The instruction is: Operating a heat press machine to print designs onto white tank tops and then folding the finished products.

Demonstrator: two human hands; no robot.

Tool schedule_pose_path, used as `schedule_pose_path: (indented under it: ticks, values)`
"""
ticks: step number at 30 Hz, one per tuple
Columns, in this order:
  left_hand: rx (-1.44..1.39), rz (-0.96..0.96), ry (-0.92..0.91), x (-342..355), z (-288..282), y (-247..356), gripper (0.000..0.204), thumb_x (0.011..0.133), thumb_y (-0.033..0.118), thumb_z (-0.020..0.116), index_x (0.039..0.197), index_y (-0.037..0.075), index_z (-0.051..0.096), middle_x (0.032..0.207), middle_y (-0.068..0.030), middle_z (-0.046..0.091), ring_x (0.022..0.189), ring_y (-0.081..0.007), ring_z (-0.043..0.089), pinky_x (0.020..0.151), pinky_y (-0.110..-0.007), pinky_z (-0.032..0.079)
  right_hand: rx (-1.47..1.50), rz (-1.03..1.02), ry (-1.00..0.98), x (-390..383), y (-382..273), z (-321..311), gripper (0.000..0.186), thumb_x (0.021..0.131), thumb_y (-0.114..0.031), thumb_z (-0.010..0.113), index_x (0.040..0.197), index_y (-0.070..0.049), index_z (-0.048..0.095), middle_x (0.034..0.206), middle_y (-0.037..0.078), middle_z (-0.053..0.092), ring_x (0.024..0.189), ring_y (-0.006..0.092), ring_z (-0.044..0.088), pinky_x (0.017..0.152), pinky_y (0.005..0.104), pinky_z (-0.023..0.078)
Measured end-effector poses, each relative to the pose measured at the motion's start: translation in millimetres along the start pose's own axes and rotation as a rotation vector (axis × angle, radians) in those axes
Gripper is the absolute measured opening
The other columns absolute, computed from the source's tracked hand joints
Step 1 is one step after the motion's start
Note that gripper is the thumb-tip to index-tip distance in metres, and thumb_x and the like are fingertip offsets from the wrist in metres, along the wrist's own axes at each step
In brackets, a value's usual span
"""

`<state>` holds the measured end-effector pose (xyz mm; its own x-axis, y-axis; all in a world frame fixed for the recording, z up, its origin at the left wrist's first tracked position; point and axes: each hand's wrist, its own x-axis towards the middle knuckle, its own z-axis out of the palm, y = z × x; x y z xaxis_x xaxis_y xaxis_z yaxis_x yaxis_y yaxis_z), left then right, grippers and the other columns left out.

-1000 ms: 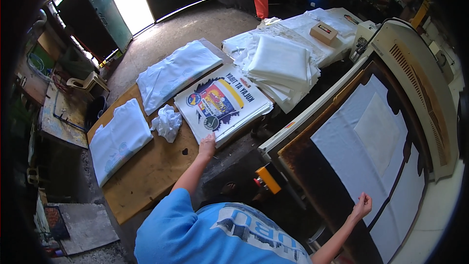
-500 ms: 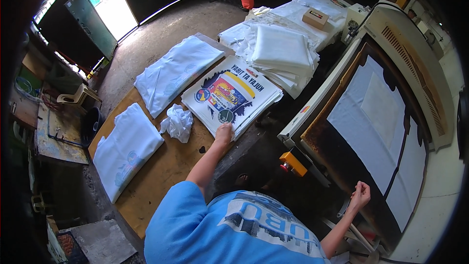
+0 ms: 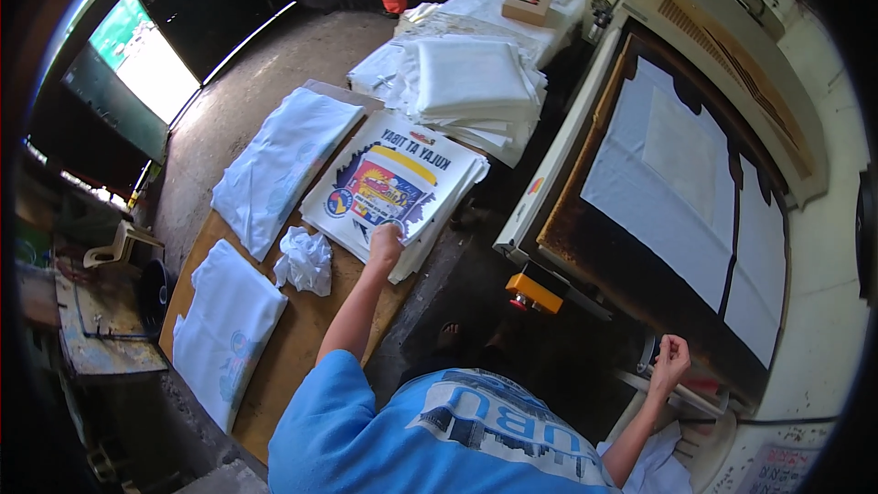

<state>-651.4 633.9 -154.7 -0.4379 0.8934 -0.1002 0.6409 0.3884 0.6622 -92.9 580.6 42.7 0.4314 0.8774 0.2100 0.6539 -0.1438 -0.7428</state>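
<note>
My left hand (image 3: 386, 247) is closed on the near corner of the top printed sheet (image 3: 382, 181), which carries a mirrored, multicoloured design. That sheet lies on a stack of similar sheets at the edge of a brown table. Over the near edge of a large heat press (image 3: 585, 247) hovers my right hand (image 3: 671, 363), fingers curled together; whatever they may hold is hidden. White fabric (image 3: 631, 178) lies on the dark press bed, with a paler rectangle on it. A crumpled white bundle (image 3: 304, 262) rests left of the stack.
Two folded white fabric pieces (image 3: 229, 329) lie on the brown table (image 3: 315, 325). Behind the stack are piled white sheets (image 3: 471, 82) and a small cardboard box (image 3: 526, 6). A yellow box with a red button (image 3: 534, 293) juts from the press's near left corner.
The view has turned, so the table and press appear farther left. My left hand stays at the sheet's corner, and my right hand stays curled near the press edge.
</note>
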Motion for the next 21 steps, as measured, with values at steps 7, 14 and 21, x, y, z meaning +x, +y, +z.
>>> schedule_pose_path:
  ticks: [7,14,21]
  values:
    - [0.173,0.068,0.1,1,-35,29,0.011,0.06,0.015,0.069,0.068,0.007,0.067,0.066,-0.0126,0.062,0.063,-0.0277,0.06,0.062,-0.036,0.047,0.04,0.041,-0.023,-14,10,-11,0.011,0.082,-0.011,0.057,0.079,-0.001,0.057,0.064,-0.001,0.052,0.053,0.0044,0.042,0.046,0.0201,0.035]
    - [0.162,0.029,0.401,-17,-85,105,0.019,0.067,0.027,0.069,0.075,0.009,0.067,0.069,-0.0083,0.064,0.067,-0.0224,0.062,0.061,-0.033,0.047,0.033,0.009,-0.12,-19,4,-14,0.01,0.08,-0.009,0.056,0.081,0.001,0.058,0.07,0.003,0.054,0.059,0.0086,0.047,0.054,0.0228,0.04]
    - [-0.376,0.35,0.524,-91,-91,275,0.016,0.083,0.015,0.057,0.086,-0.001,0.057,0.076,-0.0092,0.061,0.068,-0.0118,0.057,0.062,-0.025,0.045,0.292,0.134,-0.26,-47,32,-64,0.011,0.083,-0.014,0.055,0.087,-0.004,0.059,0.074,0.003,0.057,0.058,0.0074,0.051,0.048,0.019,0.041]
